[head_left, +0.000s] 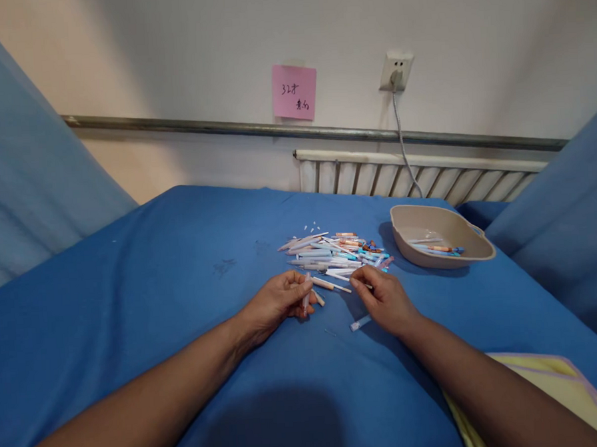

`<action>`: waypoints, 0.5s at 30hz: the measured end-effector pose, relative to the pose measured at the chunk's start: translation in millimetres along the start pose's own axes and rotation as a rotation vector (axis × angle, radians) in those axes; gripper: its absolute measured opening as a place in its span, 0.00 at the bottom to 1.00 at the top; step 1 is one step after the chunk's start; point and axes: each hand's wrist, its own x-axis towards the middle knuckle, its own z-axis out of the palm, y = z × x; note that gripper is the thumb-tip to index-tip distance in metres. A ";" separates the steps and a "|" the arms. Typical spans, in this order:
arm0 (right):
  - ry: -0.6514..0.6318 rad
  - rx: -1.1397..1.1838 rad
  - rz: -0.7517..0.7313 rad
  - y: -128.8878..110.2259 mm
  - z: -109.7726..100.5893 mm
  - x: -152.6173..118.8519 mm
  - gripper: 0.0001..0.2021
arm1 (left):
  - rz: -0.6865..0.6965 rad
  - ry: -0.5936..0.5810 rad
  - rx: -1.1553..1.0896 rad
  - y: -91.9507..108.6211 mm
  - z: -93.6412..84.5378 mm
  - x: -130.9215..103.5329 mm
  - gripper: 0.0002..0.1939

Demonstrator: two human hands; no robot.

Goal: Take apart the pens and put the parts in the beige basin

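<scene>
Beside piled pens (313, 254), we pinch a translucent tube (307, 296) in our left hand (281, 296), right hand (386, 299) curled, its hold unclear, apparently mid-assembly, steady alignment needed next.

Pink note (294, 92): clinging to the far wall (169, 43), just above the pipe, and showing dark handwriting!
Socket (390, 60): sitting right of the note, its lower holes taking a plug (396, 79).
Grey cable (400, 121): dropping from that plug, crossing the pipe, running down by the radiator.
Metal pipe (198, 127): stretching left to right, all along the wall.
White radiator (333, 176): peeking up beyond the blue sheet (132, 292).
Blue curtains (25, 164): hanging far left and far right.
Yellow cloth (552, 383): lying near right, flashing lilac edging.
</scene>
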 end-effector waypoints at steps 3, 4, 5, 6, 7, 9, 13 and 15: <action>0.054 0.022 0.024 2.1 0.6 1.3 0.07 | 0.014 -0.007 0.018 -0.1 0.1 0.2 0.18; 0.075 0.046 0.036 3.2 1.2 1.8 0.07 | 0.018 -0.007 0.025 -0.3 0.1 0.3 0.18; 0.097 0.083 0.053 4.3 1.8 2.3 0.08 | 0.025 -0.006 0.034 -0.5 -0.1 0.6 0.18; 0.119 0.130 0.076 5.5 2.5 2.8 0.08 | 0.034 -0.002 0.047 -0.8 -0.2 0.9 0.18; 0.137 0.183 0.104 6.5 3.0 3.2 0.09 | 0.048 0.009 0.064 -1.0 -0.3 1.3 0.18; 0.162 0.282 0.163 7.7 3.3 3.8 0.10 | 0.086 0.038 0.108 -1.3 -0.5 2.3 0.18; 0.198 0.364 0.212 6.6 1.1 3.7 0.11 | 0.143 0.075 0.201 -1.0 -0.2 3.7 0.18; 0.206 0.365 0.205 4.9 -0.3 3.1 0.11 | 0.155 0.075 0.248 -0.4 0.4 3.5 0.17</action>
